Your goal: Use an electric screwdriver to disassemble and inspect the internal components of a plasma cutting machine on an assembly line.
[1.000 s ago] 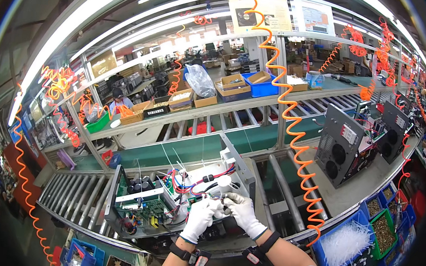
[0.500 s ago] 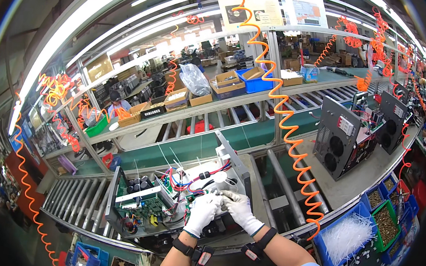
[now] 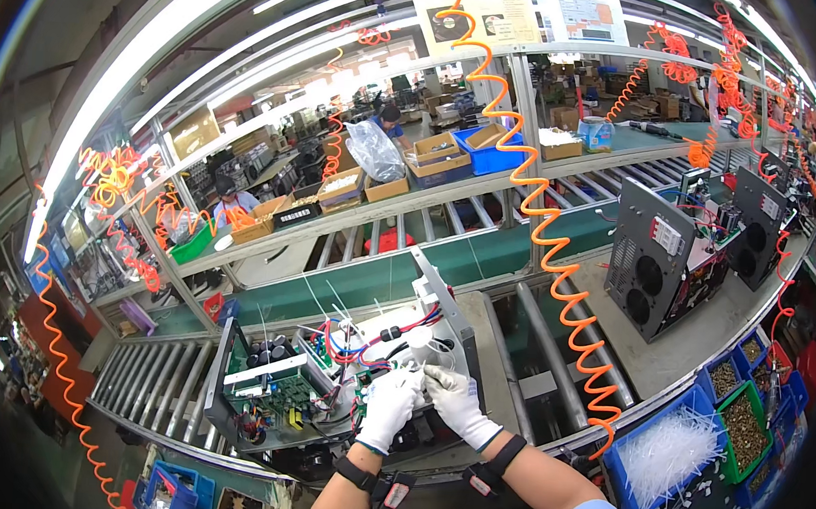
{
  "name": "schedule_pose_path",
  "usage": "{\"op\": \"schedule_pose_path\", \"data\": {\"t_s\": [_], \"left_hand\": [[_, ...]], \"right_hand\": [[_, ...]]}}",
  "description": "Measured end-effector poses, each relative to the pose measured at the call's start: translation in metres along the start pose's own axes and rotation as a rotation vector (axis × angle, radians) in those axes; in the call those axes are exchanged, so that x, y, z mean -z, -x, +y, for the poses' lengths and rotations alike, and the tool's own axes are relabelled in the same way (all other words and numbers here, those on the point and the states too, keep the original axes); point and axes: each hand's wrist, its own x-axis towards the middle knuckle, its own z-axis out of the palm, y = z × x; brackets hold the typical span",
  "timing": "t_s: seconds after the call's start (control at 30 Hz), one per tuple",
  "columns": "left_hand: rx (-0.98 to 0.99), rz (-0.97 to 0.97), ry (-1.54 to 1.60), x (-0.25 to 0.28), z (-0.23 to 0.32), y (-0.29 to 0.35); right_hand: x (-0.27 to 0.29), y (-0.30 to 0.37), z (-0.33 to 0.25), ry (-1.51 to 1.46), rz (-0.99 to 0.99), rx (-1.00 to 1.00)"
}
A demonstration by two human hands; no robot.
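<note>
Plainly, head view: one open electronics chassis, lying on the conveyor line directly before the person, both hands at its right half. Left hand: white knit glove, fingers bunched narrow. Right hand: matching glove, thumb and fingers drawn in, tips close to the left's, beside a white cylinder; whether either grips anything cannot be told, the fingers covering the spot. Handling, as judged: heavy and rigid as a whole, best taken low by the frame, near the grey left end panel and right end panel; thin edges likely hard on bare skin. Fragile portion: green circuit board, densely populated, not for gripping. Soft portion: red and blue wires, flexible, to be pinched lightly. Knit gloves probably lend grip but dull fine touch. Surroundings, by material: smooth metal rollers, cylindrical; orange coiled hose, springy plastic; blue bin of thin white strips, loose and glossy; upright grey unit, flat-faced, with round black fans.
</note>
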Motion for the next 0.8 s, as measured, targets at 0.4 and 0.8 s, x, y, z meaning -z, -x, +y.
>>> {"op": "schedule_pose_path", "data": {"t_s": [0.4,0.8], "left_hand": [[-0.491,0.372,-0.665,-0.022,-0.008,-0.009],[-0.165,-0.003,0.091,-0.019,0.043,0.031]], "right_hand": [[-0.003,0.006,-0.012,-0.09,0.017,-0.028],[0.005,-0.001,0.01,0.046,-0.058,-0.038]]}}
